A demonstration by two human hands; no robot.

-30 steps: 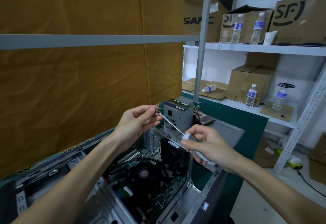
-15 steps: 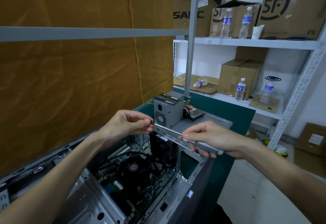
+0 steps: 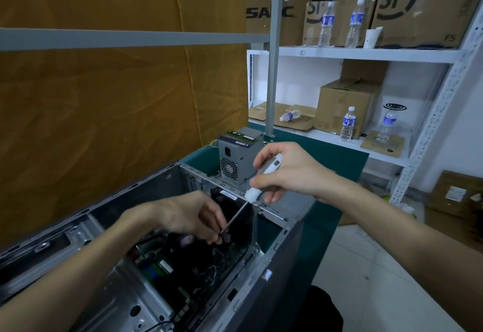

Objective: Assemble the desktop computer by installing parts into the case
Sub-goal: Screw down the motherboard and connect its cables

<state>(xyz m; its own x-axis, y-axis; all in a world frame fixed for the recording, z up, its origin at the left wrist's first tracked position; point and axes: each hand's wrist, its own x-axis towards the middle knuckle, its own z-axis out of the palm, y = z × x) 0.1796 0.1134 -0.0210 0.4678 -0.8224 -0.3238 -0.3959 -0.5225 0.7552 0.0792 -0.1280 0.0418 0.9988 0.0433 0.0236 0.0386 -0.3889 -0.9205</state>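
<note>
"sf" on cardboard boxes (image 3: pixel 423 10), "sanc" on another box (image 3: pixel 271 13)

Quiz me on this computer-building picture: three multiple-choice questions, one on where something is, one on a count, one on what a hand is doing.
1. Where does the power supply unit stand?
A. on the green table beyond the case
B. on the top shelf
C. on the floor

2. How many water bottles stand upright on the top shelf?
A. one
B. two
C. four

3. What is the right hand doing?
A. resting open
B. gripping the screwdriver
C. lifting a box

Answers: 1 A, it sits past the case rim; 2 B, two beside the cartons; 3 B, fingers wrap the white handle.
</note>
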